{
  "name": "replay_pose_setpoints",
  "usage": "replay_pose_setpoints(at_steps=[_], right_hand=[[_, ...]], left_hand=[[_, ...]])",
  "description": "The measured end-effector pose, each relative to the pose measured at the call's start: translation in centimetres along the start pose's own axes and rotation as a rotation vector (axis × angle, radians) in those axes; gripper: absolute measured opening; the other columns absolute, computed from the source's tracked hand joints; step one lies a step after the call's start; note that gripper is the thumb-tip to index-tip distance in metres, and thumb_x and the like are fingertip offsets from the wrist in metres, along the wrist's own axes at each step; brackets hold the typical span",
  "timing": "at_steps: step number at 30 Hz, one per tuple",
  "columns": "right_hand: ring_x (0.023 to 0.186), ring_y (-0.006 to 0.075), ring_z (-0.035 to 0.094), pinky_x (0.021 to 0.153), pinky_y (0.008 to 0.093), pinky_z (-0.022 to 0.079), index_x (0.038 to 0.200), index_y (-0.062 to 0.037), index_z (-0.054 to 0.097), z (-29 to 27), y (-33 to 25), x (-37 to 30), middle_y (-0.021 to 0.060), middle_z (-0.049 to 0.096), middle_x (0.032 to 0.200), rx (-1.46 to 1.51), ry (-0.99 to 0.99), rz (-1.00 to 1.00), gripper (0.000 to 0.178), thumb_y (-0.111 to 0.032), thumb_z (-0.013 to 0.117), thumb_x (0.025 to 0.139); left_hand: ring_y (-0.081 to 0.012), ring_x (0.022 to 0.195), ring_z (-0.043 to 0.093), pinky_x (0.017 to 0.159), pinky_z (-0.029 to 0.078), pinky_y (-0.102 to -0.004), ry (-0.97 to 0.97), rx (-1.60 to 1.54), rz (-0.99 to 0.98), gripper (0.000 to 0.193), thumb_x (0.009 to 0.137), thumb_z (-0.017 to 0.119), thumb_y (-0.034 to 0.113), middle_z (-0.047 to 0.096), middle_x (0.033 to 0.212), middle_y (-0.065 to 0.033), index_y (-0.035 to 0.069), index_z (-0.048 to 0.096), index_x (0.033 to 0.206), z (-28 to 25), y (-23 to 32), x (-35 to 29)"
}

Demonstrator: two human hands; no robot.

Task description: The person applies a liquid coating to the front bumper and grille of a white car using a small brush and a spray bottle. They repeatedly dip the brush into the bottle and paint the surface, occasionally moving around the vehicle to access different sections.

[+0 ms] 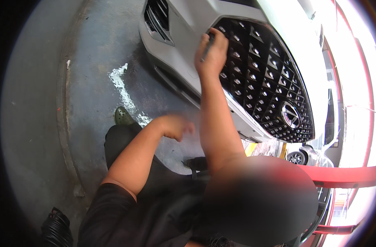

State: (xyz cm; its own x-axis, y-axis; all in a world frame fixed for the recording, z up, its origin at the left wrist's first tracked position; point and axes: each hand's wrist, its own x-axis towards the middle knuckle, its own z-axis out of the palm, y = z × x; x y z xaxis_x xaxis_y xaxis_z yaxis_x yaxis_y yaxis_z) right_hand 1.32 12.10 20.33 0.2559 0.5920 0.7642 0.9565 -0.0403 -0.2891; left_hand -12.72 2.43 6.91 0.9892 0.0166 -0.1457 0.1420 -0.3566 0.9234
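Note:
My right hand (213,53) is raised to the front of a silver-white car, at the edge between the bumper (183,45) and the black grille (254,74). Its fingers are closed round a thin dark strip-like object (207,48), whose exact kind I cannot make out. My left hand (176,126) hangs lower, in front of my knees and apart from the car. Motion smears its bent fingers, and nothing shows clearly in them. Small shiny studs and a round emblem (291,115) cover part of the grille.
A green clog (122,116) is on one foot, on the grey floor (93,49), where light reflects. A ridge (63,111) runs along the floor at left. A dark ribbed object (57,228) lies at lower left. Beyond the car are a red beam (348,177) and another vehicle's wheel (296,157).

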Motion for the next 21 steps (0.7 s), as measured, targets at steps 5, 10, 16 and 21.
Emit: replay_pose_setpoints(at_steps=[5, 10, 16, 21], right_hand=[[0.106, 0.0435, 0.069, 0.093, 0.0494, 0.055, 0.126, -0.0069, 0.067, -3.1, -1.0, -0.6, 0.0205, 0.070, 0.114, 0.091, -0.183, 0.050, 0.030, -0.023, 0.069, 0.100], [0.089, 0.0245, 0.070, 0.084, 0.0359, 0.055, 0.122, -0.0066, 0.070, -9.4, 2.5, -5.7, 0.0108, 0.074, 0.099, 0.218, -0.260, 0.293, 0.026, -0.021, 0.071, 0.101], [0.080, 0.0084, 0.056, 0.068, 0.0240, 0.045, 0.143, -0.0063, 0.056, -17.5, 7.4, -11.7, 0.0018, 0.057, 0.088, 0.670, -0.413, 0.699, 0.040, -0.028, 0.056, 0.109], [0.091, 0.0144, 0.066, 0.072, 0.0285, 0.051, 0.138, -0.0092, 0.060, -21.9, 11.6, -19.2, 0.0070, 0.068, 0.104, 0.794, -0.475, 0.977, 0.038, -0.029, 0.066, 0.105]], left_hand=[[-0.0304, 0.107, 0.071, 0.094, 0.056, -0.0428, 0.077, 0.001, -0.066, 0.058, 0.070, 0.086, 0.009, 0.075, 0.118, -0.0102, 0.009, 0.067, 0.125, -0.4, -0.6, -0.8], [-0.0304, 0.109, 0.070, 0.095, 0.056, -0.0433, 0.257, 0.115, -0.101, 0.057, 0.071, 0.085, 0.009, 0.073, 0.115, -0.0086, 0.012, 0.068, 0.125, -1.0, -0.1, -1.5], [-0.0326, 0.121, 0.062, 0.103, 0.051, -0.0441, 0.613, 0.154, -0.146, 0.054, 0.076, 0.085, 0.012, 0.067, 0.120, -0.0086, 0.012, 0.068, 0.127, -1.7, 2.9, -2.4], [-0.0307, 0.123, 0.062, 0.104, 0.052, -0.0420, 0.697, 0.008, -0.098, 0.058, 0.080, 0.086, 0.015, 0.065, 0.125, -0.0082, 0.015, 0.066, 0.135, -0.2, 3.5, -1.4]])
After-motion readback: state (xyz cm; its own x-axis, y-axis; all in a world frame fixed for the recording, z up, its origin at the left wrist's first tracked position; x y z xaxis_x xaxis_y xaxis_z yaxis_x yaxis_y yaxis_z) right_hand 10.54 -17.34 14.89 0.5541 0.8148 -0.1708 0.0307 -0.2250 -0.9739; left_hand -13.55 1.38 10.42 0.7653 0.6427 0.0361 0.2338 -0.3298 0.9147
